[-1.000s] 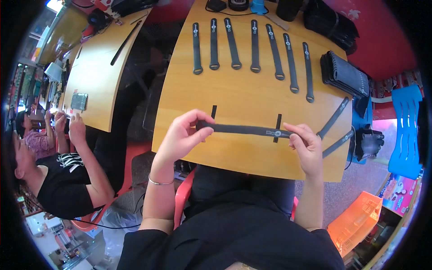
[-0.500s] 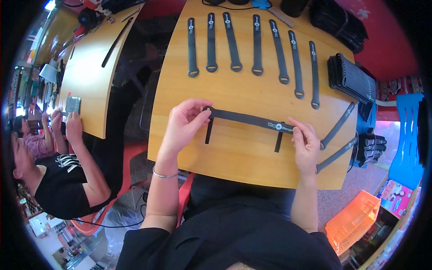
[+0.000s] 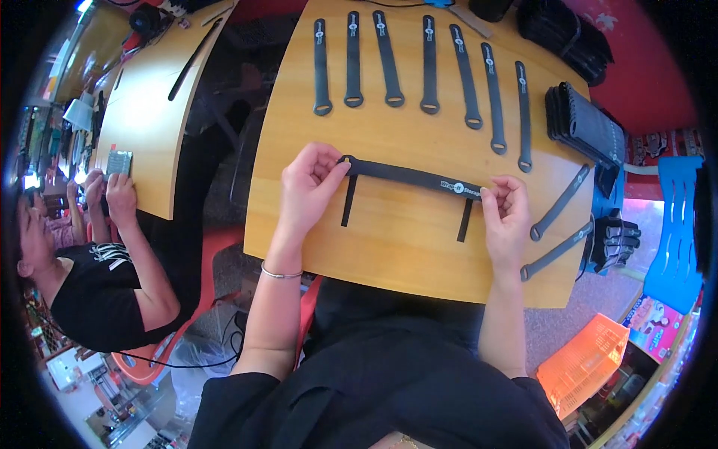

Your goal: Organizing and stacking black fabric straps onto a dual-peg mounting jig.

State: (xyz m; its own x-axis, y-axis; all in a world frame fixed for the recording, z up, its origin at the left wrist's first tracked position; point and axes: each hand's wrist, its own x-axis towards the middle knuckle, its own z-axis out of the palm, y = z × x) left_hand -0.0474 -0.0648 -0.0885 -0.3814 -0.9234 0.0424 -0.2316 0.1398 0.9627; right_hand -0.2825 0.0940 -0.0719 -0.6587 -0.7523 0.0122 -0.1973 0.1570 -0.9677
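A long black strap point(image 3: 404, 176) with a slotted round end and a white printed label is stretched level in front of me. My left hand point(image 3: 308, 179) is closed in a pinch on its slotted end. At the labelled end, my right hand point(image 3: 505, 217) grips the strap between thumb and fingers. Two short thin black strips, a left one point(image 3: 349, 200) and a right one point(image 3: 464, 221), lie on the wooden table point(image 3: 396, 258), their upper ends meeting the strap's lower edge in the picture.
Several similar straps point(image 3: 429, 63) lie in a row along the far side. Two more, one of them a slanted strap point(image 3: 561, 202), lie by the right edge. Stacked black bundles point(image 3: 587, 123) stand beyond. An orange crate point(image 3: 583, 363) sits at lower right; a person point(image 3: 112, 292) works at the left table.
Both hands have shifted slightly farther away with the strap, keeping hold of its two ends. The whole view has also moved a little. The short strips and the other straps stay in place.
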